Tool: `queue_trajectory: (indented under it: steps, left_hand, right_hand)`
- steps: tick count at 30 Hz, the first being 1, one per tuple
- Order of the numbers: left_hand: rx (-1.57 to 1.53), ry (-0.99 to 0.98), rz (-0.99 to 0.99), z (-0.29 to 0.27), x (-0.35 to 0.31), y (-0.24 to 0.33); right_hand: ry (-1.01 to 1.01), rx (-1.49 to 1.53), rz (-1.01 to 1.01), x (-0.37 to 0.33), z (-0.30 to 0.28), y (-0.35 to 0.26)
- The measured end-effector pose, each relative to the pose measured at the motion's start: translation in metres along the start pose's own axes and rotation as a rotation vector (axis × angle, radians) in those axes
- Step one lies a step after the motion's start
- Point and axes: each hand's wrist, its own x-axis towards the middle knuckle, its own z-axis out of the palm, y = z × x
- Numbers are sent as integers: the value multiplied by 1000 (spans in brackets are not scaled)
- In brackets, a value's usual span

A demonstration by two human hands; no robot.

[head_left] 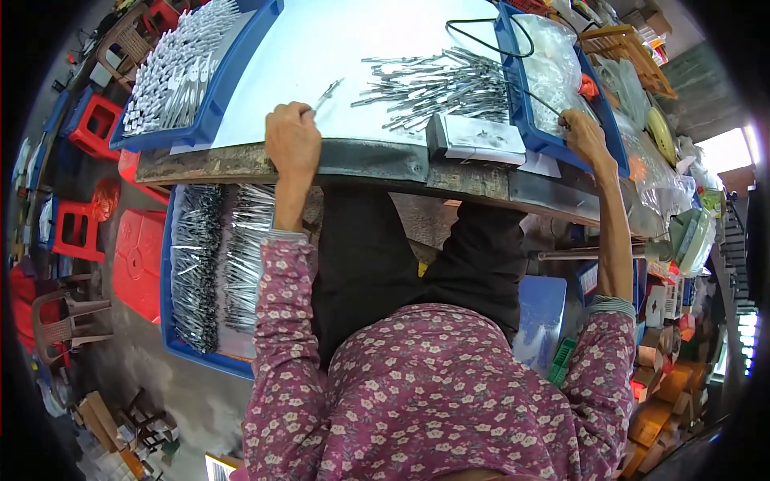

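Note:
My left hand [292,143] is closed at the table's front edge, pinching a slim silver-grey metal piece [328,94] that points up and away. To the right, my right hand [589,138] is closed around the end of a thin black cord [543,103], over the near rim of a blue tray [553,143]. Between the hands, a loose pile of slim metal pieces [449,88] lies on the white table surface [337,48]. In front of the pile sits a small block with a white top [484,138], with dark specks on it.
A blue tray [210,108] of white-ended slim pieces [172,76] stands at the far left. Below the table edge, another blue tray [168,301] holds rows of metal pieces [198,264]. Red stools [140,260] stand on the left; clear plastic bags [553,60] fill the right tray.

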Motion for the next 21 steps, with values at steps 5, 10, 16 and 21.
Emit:
queue_trajectory:
  steps: [5, 10, 16, 21]
  left_hand:
    - [235, -41, -118, 11, 16, -34]
    - [263, -122, -150, 13, 20, -34]
    - [280, -124, -58, 20, 19, -23]
    - [-10, -143, 210, 45, 15, 5]
  right_hand:
    - [-38, -59, 22, 3, 3, 3]
    - [2, -25, -98, -2, -3, 5]
    - [63, -17, -61, -10, -1, 12]
    - [103, 75, 18, -9, -14, 2]
